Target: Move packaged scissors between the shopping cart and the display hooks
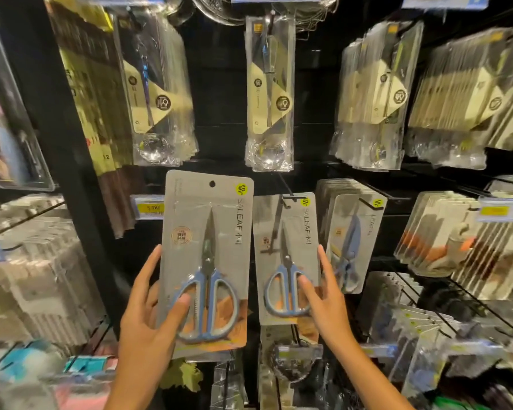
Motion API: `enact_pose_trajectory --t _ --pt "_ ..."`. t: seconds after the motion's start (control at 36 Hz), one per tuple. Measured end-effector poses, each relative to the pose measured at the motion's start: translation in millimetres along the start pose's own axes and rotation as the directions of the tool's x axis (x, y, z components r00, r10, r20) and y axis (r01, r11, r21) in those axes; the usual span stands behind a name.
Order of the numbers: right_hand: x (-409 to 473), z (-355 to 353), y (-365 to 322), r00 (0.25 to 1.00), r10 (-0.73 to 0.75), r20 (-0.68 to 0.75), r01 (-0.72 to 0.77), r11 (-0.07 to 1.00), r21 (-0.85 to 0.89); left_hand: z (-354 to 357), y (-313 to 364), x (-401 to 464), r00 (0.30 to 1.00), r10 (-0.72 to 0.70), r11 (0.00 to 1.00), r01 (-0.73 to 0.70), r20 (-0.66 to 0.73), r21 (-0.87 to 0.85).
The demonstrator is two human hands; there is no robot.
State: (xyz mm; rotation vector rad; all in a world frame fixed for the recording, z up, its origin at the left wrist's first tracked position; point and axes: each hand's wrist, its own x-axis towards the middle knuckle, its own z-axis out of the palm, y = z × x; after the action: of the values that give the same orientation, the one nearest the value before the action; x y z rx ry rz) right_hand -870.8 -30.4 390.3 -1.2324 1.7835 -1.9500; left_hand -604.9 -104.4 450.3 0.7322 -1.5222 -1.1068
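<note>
My left hand (148, 315) grips a grey carded pack of blue-handled scissors (205, 232), thumb on its front and fingers behind its left edge; the pack is held free of any hook, its hang hole empty. My right hand (323, 300) holds a second, matching scissors pack (282, 232) at its lower right, thumb on the handles. This pack hangs on a black display hook (289, 198) at its top. More scissors packs (353, 232) hang on the hook (367, 202) to the right. No shopping cart is in view.
Above hang rows of clear-bagged utensils (268, 93). Price tags (147, 207) sit at hook ends. Packed goods fill wire shelves at left (33, 261) and hooks at right (444, 238) and below (293, 359).
</note>
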Motion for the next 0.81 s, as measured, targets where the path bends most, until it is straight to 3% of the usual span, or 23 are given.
enact_pose_trajectory --t 0.19,0.42,0.58,0.81 --pt "64.3 25.7 44.8 0.999 0.042 0.016 -0.038 0.981 -0.191 4.0 -2.0 9.8 1.0 0.009 1.0 -0.01 0.016 0.026" --pt "117.5 49.4 51.9 0.973 0.231 0.002 -0.215 0.906 -0.365 4.3 2.3 15.7 0.999 0.039 0.999 -0.039 -0.013 0.023" --pt "135.4 49.6 56.6 0.963 0.268 0.007 -0.244 0.885 -0.397 3.5 5.3 16.2 0.999 0.047 0.999 -0.047 -0.004 0.029" --pt "104.5 40.8 52.7 0.947 0.316 0.064 -0.287 0.915 -0.283 0.0 4.5 13.4 0.998 0.069 0.998 -0.069 -0.004 0.016"
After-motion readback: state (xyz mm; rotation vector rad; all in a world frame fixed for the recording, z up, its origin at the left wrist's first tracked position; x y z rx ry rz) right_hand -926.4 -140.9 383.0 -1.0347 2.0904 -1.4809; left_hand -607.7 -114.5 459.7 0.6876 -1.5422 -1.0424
